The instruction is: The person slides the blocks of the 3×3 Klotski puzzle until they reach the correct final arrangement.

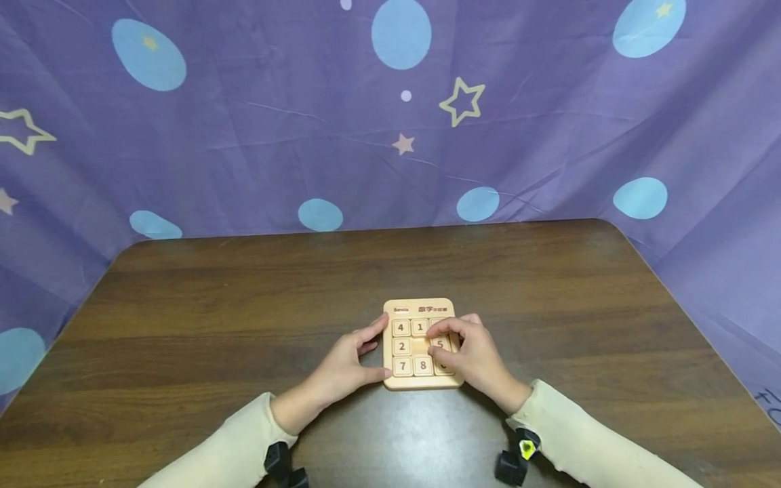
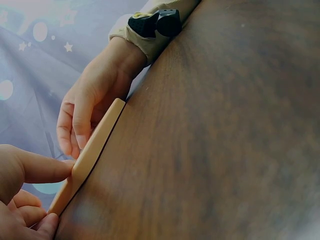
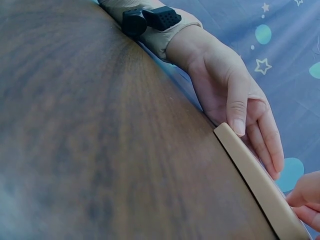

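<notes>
A pale wooden sliding number puzzle [image 1: 423,383] lies flat on the table, with numbered square tiles and a gap in the middle row. Along its left edge my left hand [image 1: 342,366] holds the frame, thumb near the lower corner and fingers near the upper one. My right hand [image 1: 478,356] is over the puzzle's right side. Its thumb and index finger are spread, tips at the tiles beside the gap, partly covering the 5 tile [image 1: 441,344]. In the right wrist view, the right hand's thumb [image 3: 237,107] is above the puzzle's edge [image 3: 260,185].
The brown wooden table [image 1: 244,291] has rounded far corners. Behind it hangs a purple curtain [image 1: 274,135] with blue ovals and stars. Both wrists wear small black cameras, such as the right one [image 1: 512,464], below pale sleeves.
</notes>
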`<action>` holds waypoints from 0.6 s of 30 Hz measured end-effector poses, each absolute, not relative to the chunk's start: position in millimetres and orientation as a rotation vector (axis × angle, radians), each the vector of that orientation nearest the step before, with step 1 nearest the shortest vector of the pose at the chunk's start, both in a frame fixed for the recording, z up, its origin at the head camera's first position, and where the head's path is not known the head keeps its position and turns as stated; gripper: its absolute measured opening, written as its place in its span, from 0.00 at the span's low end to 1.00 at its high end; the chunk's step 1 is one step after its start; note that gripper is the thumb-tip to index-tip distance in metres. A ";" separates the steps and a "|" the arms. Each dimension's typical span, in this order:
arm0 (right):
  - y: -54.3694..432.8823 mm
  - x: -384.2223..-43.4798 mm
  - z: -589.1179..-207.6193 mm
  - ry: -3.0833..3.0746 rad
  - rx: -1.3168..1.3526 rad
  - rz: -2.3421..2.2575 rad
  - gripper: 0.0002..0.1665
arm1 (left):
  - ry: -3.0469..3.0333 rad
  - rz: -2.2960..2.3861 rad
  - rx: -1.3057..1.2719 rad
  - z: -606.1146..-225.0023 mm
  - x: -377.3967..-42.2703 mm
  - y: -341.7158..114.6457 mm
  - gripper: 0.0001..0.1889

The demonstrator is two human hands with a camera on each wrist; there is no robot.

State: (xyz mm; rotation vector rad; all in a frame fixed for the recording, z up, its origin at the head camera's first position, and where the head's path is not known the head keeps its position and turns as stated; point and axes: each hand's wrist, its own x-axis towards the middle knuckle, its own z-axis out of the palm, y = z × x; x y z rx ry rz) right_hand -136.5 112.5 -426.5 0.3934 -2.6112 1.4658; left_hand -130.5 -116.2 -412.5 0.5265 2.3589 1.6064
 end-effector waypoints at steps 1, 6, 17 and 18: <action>112.9 -136.3 -426.4 -2.609 0.395 1.471 0.14 | 2.360 1.607 0.526 -412.6 -130.5 -115.9 0.42; 113.8 -136.3 -426.8 -2.592 0.395 1.519 0.14 | 2.364 1.602 0.527 -412.5 -130.3 -115.3 0.42; 109.5 -139.6 -421.9 -2.546 0.432 1.650 0.13 | 2.361 1.595 0.542 -412.4 -131.5 -116.2 0.42; 109.1 -140.2 -421.7 -2.541 0.435 1.655 0.13 | 2.361 1.594 0.541 -412.4 -131.4 -116.1 0.42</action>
